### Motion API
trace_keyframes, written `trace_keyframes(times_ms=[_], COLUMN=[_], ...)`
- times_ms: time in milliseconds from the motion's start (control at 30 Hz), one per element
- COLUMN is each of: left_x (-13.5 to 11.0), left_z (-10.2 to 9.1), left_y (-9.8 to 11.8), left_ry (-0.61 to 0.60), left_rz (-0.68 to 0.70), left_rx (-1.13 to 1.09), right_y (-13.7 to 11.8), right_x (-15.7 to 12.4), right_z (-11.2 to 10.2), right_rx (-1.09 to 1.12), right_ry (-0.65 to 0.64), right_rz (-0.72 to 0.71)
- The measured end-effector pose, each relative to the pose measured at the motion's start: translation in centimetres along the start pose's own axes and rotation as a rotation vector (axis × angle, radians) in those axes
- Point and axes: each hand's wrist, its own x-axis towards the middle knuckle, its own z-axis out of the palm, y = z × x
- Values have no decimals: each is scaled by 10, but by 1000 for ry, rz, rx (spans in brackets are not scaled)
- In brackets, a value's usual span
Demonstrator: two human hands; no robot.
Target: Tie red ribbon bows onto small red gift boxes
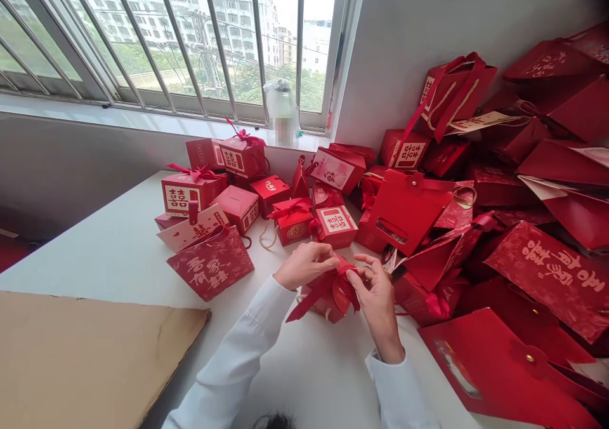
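A small red gift box (328, 308) stands on the white table in front of me, with a red ribbon (316, 296) at its top and a cord handle at its side. My left hand (307, 265) pinches the ribbon from the left, fingers pressed together. From the right, my right hand (378, 296) grips the ribbon between thumb and forefinger, its other fingers loosely curled. Ribbon tails hang over the front of the box. Part of the box is hidden behind the ribbon and both hands.
Several red boxes (240, 207) and a red bag (212, 261) stand to the left and behind. A tall heap of red bags (552, 264) fills the right side. Brown cardboard (95, 359) lies at lower left. A wrapped bottle (281, 112) stands on the sill by the barred window.
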Motion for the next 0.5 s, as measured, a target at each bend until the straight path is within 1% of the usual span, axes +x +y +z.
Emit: trace_keyframes(times_ms=[100, 233, 367, 500], left_x=[1, -1, -2, -1], left_z=[0, -1, -1, 1], left_y=[0, 1, 1, 0], left_ry=[69, 103, 64, 51], left_rz=[-23, -41, -9, 6], left_rx=[74, 65, -53, -158], right_y=[-1, -2, -1, 1], right_x=[-1, -4, -7, -9], right_z=[0, 2, 5, 5], right_rx=[-11, -12, -4, 70], right_ry=[-7, 21, 82, 106], right_rz=[-1, -12, -1, 15])
